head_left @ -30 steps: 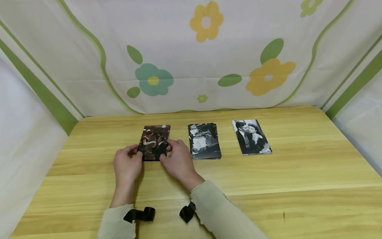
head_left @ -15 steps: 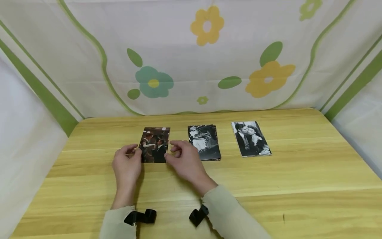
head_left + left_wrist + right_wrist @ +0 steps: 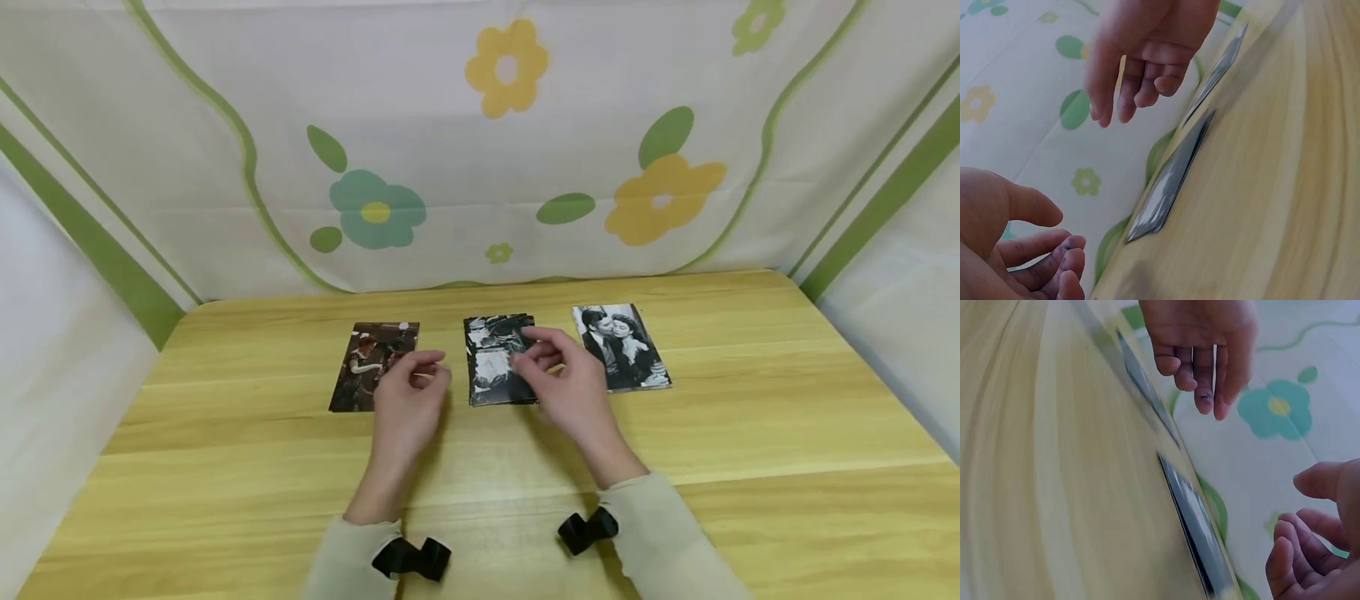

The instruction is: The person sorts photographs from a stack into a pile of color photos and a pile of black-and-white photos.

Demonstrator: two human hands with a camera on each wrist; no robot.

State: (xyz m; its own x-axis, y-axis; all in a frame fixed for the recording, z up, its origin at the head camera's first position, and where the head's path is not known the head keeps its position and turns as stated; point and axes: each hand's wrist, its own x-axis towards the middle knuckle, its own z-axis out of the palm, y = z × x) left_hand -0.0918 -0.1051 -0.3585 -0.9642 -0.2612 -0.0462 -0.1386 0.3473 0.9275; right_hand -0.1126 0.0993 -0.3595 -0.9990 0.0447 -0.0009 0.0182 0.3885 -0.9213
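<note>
A stack of black-and-white photo prints (image 3: 491, 375) lies mid-table, its edges slightly uneven. To its left is a dark colour photo (image 3: 352, 375) of people in a room. A black-and-white photo (image 3: 618, 342) of a couple lies to the right. My left hand (image 3: 408, 408) hovers between the colour photo and the stack, fingers loosely bent, covering the colour photo's lower right corner. Over the stack's right edge, my right hand (image 3: 573, 396) is raised with thumb and fingers apart. Both wrist views show the left hand (image 3: 1016, 244) and right hand (image 3: 1322, 544) above the table, holding nothing.
The wooden table (image 3: 480, 517) runs back to a white cloth (image 3: 450, 125) printed with flowers and green lines. Cloth also hangs at both sides. Black straps (image 3: 412, 558) are fastened round the sleeves at the wrists.
My right hand has let go of the colour photo's edge, and both hands have moved right, toward the middle stack. The colour photo stays lying at the left.
</note>
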